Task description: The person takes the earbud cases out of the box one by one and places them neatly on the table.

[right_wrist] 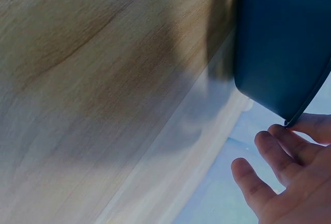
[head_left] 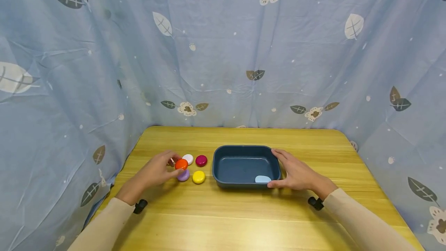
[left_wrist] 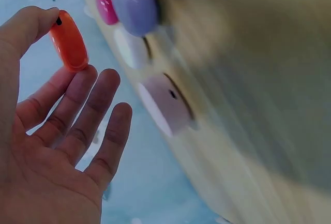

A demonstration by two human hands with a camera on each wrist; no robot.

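Note:
My left hand (head_left: 156,170) pinches an orange rounded disc (left_wrist: 71,42) between thumb and fingertip, the other fingers spread loosely. The disc is held above the table, overlapping the purple disc (head_left: 183,175) in the head view. A white disc (head_left: 188,159), a magenta disc (head_left: 201,160) and a yellow disc (head_left: 199,177) lie close by. Behind the hand, a pale pink disc (left_wrist: 164,104) with a small dark slot shows in the left wrist view. My right hand (head_left: 296,170) grips the right end of a dark blue rectangular box (head_left: 247,164), fingertips at its rim.
A light blue piece (head_left: 263,179) lies inside the box, at its near right corner. The box stands right of the discs on a wood-grain table (head_left: 209,220). A patterned blue curtain (head_left: 223,49) hangs along the table's back and sides.

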